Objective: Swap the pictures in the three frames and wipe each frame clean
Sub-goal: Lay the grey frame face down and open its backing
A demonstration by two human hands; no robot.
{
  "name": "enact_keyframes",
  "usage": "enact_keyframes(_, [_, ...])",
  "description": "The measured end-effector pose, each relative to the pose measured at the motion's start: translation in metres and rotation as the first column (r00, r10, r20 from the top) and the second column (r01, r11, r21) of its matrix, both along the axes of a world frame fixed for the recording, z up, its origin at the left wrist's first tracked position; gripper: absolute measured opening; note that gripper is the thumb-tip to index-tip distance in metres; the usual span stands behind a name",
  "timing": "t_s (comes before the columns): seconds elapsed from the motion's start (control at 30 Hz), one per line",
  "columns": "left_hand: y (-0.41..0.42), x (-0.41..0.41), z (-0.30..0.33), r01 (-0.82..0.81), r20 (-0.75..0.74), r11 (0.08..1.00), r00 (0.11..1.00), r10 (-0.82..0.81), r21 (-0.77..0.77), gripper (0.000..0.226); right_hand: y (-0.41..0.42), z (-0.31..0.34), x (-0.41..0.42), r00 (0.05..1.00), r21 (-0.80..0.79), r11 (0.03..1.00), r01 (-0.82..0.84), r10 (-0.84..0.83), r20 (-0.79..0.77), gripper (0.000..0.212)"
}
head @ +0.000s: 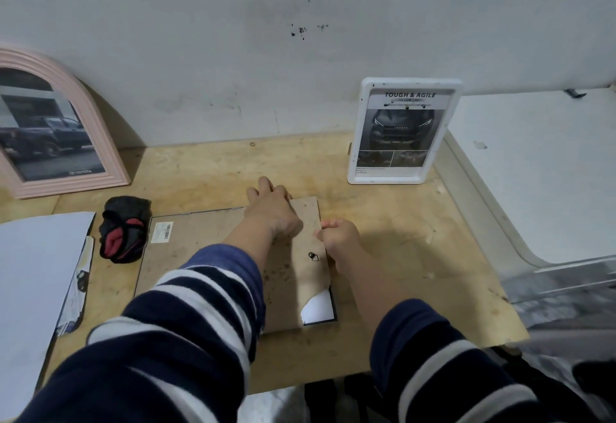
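Note:
A dark-edged picture frame (173, 256) lies face down on the wooden table, its brown backing board (300, 276) on top. My left hand (271, 211) presses on the far right part of the board, fingers reaching over its top edge. My right hand (338, 239) pinches the board's right edge. White paper (318, 309) shows through a torn corner at the near right. A white frame (405, 130) with a truck picture stands against the wall at right. A pink arched frame (60, 125) with a pickup photo leans at left.
A black and red cloth (125, 229) lies bunched just left of the flat frame. A large white sheet (36, 276) and printed pages (78, 292) lie at the near left. A white surface (540, 169) adjoins the wooden table (400, 222) on the right.

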State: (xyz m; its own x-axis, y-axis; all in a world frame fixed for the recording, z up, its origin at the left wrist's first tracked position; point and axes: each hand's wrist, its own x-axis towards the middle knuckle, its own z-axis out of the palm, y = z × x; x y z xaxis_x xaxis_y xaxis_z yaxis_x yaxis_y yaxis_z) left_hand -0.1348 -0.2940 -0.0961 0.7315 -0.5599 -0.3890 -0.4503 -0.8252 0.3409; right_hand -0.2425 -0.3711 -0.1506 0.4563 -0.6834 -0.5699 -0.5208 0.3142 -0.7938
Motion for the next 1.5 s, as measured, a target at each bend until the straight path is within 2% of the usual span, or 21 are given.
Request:
enact_keyframes(0.07, [-0.001, 0.001, 0.002, -0.009, 0.014, 1.0, 1.0, 0.009, -0.005, 0.053, -0.002, 0.005, 0.002, 0.998, -0.07, 0.995, -0.065, 0.065, -0.009, 0.024])
enact_keyframes(0.17, [-0.001, 0.001, 0.003, -0.016, 0.006, 1.0, 1.0, 0.016, -0.01, 0.051, -0.008, 0.011, 0.012, 0.981, -0.189, 0.963, -0.192, 0.192, -0.019, 0.044])
enact_keyframes(0.27, [0.0, 0.0, 0.002, -0.018, 0.021, 1.0, 1.0, 0.019, -0.02, 0.049, -0.015, 0.008, 0.021, 0.962, -0.257, 0.928, -0.271, 0.265, -0.057, 0.042])
enact_keyframes(0.5, [0.006, 0.004, 0.0, 0.037, 0.097, 0.999, 0.995, -0.036, -0.009, 0.049, -0.016, 0.018, 0.032, 0.996, -0.154, 0.984, -0.089, 0.088, -0.015, 0.02])
enact_keyframes(0.57, [0.014, 0.011, -0.002, 0.062, 0.103, 0.997, 0.993, -0.057, -0.041, 0.045, -0.014, 0.022, 0.035, 0.998, -0.133, 0.989, -0.068, 0.068, -0.008, 0.019])
enact_keyframes(0.63, [0.028, 0.022, -0.002, 0.02, 0.151, 0.997, 0.989, -0.008, -0.077, 0.038, -0.016, 0.021, 0.038, 0.997, -0.139, 0.987, -0.083, 0.08, -0.021, 0.023])
enact_keyframes(0.7, [0.045, 0.038, -0.003, -0.027, 0.225, 0.999, 0.974, 0.021, 0.021, 0.035, -0.016, 0.02, 0.038, 0.995, -0.138, 0.986, -0.092, 0.088, -0.037, 0.029])
enact_keyframes(0.8, [0.067, 0.055, -0.003, -0.066, 0.14, 0.975, 0.989, 0.036, 0.211, 0.04, -0.017, 0.019, 0.035, 0.996, -0.132, 0.988, -0.083, 0.079, -0.033, 0.035])
enact_keyframes(0.93, [0.077, 0.063, 0.001, -0.099, 0.024, 0.963, 0.995, 0.097, 0.252, 0.04, -0.014, 0.021, 0.034, 0.996, -0.105, 0.99, -0.093, 0.094, -0.004, 0.041])
enact_keyframes(1.07, [0.072, 0.065, 0.01, -0.212, -0.082, 0.936, 0.966, 0.244, 0.282, 0.035, -0.013, 0.024, 0.032, 0.993, -0.08, 0.992, -0.093, 0.098, 0.068, 0.042])
enact_keyframes(1.3, [0.065, 0.059, 0.015, -0.308, -0.101, 0.925, 0.936, 0.336, 0.221, 0.044, -0.014, 0.029, 0.031, 0.991, -0.05, 0.996, -0.073, 0.078, 0.106, 0.042])
enact_keyframes(1.37, [0.069, 0.062, 0.008, -0.324, -0.101, 0.939, 0.937, 0.336, 0.115, 0.032, -0.014, 0.029, 0.03, 0.991, -0.043, 0.997, -0.066, 0.071, 0.112, 0.042])
enact_keyframes(1.47, [0.076, 0.063, -0.003, -0.341, -0.097, 0.924, 0.94, 0.328, -0.174, 0.019, -0.012, 0.03, 0.03, 0.993, -0.035, 0.998, -0.045, 0.049, 0.106, 0.041])
enact_keyframes(1.5, [0.08, 0.06, -0.005, -0.308, -0.08, 0.925, 0.951, 0.298, -0.221, 0.017, -0.012, 0.03, 0.03, 0.994, -0.027, 0.999, -0.03, 0.033, 0.1, 0.041])
